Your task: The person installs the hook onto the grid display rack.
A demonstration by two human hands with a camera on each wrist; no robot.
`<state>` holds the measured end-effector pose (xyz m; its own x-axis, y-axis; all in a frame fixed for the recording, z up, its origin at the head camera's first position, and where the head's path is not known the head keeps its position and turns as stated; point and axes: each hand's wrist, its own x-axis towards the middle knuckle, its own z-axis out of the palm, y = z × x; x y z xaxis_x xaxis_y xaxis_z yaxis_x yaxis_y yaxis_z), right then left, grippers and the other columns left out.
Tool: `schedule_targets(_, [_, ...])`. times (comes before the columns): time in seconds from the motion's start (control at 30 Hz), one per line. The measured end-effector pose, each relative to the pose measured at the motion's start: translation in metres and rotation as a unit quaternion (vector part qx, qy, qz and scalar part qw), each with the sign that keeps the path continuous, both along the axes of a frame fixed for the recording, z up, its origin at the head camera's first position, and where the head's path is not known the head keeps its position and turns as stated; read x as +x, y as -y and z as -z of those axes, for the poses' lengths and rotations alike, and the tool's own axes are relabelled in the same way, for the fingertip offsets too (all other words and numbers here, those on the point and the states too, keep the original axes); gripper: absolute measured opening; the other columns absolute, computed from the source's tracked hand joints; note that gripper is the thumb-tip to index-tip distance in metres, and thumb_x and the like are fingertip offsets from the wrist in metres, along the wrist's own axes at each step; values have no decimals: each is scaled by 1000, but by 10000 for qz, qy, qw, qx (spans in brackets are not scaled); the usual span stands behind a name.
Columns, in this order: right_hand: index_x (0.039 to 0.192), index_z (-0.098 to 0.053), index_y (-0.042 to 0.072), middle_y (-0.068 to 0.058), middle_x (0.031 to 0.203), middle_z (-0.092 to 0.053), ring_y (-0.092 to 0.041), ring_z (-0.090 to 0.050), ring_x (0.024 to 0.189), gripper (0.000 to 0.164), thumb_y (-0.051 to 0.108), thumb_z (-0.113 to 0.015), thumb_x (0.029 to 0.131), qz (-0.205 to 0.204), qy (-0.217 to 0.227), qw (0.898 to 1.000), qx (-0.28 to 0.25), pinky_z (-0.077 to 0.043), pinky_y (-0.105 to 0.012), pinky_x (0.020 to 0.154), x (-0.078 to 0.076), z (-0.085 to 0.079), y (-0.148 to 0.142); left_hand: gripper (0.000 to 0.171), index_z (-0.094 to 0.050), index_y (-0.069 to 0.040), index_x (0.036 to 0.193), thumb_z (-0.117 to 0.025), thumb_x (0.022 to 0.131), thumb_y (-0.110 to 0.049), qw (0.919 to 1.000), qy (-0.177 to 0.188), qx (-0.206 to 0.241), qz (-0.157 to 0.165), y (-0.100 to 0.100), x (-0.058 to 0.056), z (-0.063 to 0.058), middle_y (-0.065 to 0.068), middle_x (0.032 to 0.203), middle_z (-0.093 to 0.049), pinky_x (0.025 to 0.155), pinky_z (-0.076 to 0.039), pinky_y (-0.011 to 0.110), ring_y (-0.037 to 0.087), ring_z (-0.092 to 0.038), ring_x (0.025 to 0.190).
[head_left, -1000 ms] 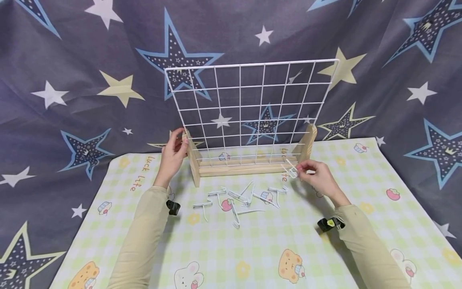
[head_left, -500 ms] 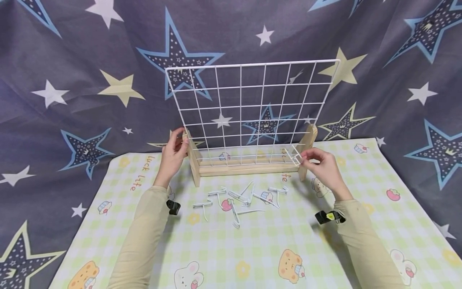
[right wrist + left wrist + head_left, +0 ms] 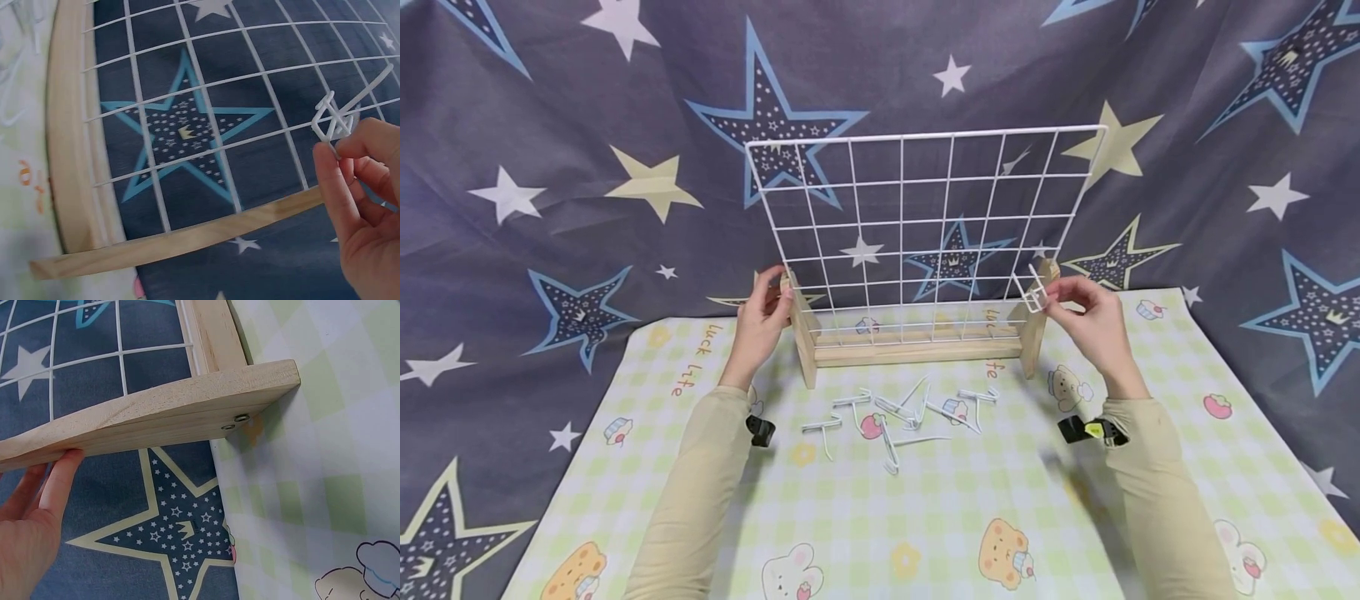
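A white wire grid point(image 3: 901, 221) stands upright in a wooden stand point(image 3: 917, 355). My left hand point(image 3: 762, 321) holds the upper end of its left side panel point(image 3: 803, 333); in the left wrist view, fingers point(image 3: 59, 481) rest against the panel's outer face. Between thumb and fingertips, my right hand point(image 3: 1093, 325) pinches a white wire hook point(image 3: 1030, 292) in front of the grid's lower right, near the right side panel point(image 3: 1037, 325). The right wrist view has the hook point(image 3: 334, 122) close to the wires; whether it touches them I cannot tell.
Several loose white hooks point(image 3: 822, 427) lie on the checked tablecloth point(image 3: 850, 517) in front of the stand. Behind the grid hangs a dark star-patterned curtain point(image 3: 880, 75). Each wrist wears a small black camera point(image 3: 761, 430).
My right hand has risen and moved right with the hook, from low by the base bar up to the top of the right side panel. The left hand keeps its place.
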<state>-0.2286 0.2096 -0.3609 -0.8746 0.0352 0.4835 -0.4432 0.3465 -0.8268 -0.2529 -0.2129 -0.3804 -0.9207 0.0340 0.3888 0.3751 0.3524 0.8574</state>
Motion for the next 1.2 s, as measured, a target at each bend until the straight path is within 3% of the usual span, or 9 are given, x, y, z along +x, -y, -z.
schedule_targets(0.13, [93, -61, -19, -4, 78, -62, -3, -58, 72, 11, -14, -62, 82, 30, -165, 9993, -346, -54, -11, 69, -6, -5, -1, 41, -42, 5, 138, -50, 101, -9, 10000, 12, 2, -3, 0, 0, 0, 34, 120, -57, 79, -56, 50, 41, -61, 102])
schedule_targets(0.33, [92, -62, -17, 6, 73, -62, -3, -58, 65, 10, -14, -64, 82, 188, -476, 9955, -796, -51, -10, 57, -23, -1, -8, 41, -42, 5, 139, -50, 101, -9, 10000, -51, -40, -2, 2, 1, 2, 33, 119, -58, 78, -57, 48, 41, -61, 101])
schedule_targets(0.57, [88, -65, -13, -4, 75, -64, -10, -62, 65, 10, -16, -63, 80, 53, -626, 9841, -1664, -53, -13, 57, -32, -5, -10, 40, -42, 4, 139, -50, 101, -9, 9999, -81, -68, -8, 2, 1, 1, 33, 120, -58, 77, -58, 46, 42, -62, 102])
schedule_targets(0.83, [85, -65, -13, -5, 74, -63, -11, -61, 64, 9, -18, -60, 79, -210, -880, 9711, -2208, -54, -15, 59, -33, -24, -6, 40, -43, 3, 139, -50, 101, -9, 9998, -147, -152, -18, 2, 0, 1, 33, 117, -59, 77, -57, 49, 41, -63, 99])
schedule_targets(1.2, [86, -68, -7, -5, 73, -64, -12, -61, 62, 9, -12, -64, 80, 242, -591, 9688, -2393, -55, -16, 58, -41, -30, -9, 40, -43, 3, 139, -50, 101, -10, 9998, -96, -172, -22, 2, 0, 1, 32, 117, -60, 76, -59, 39, 39, -63, 100])
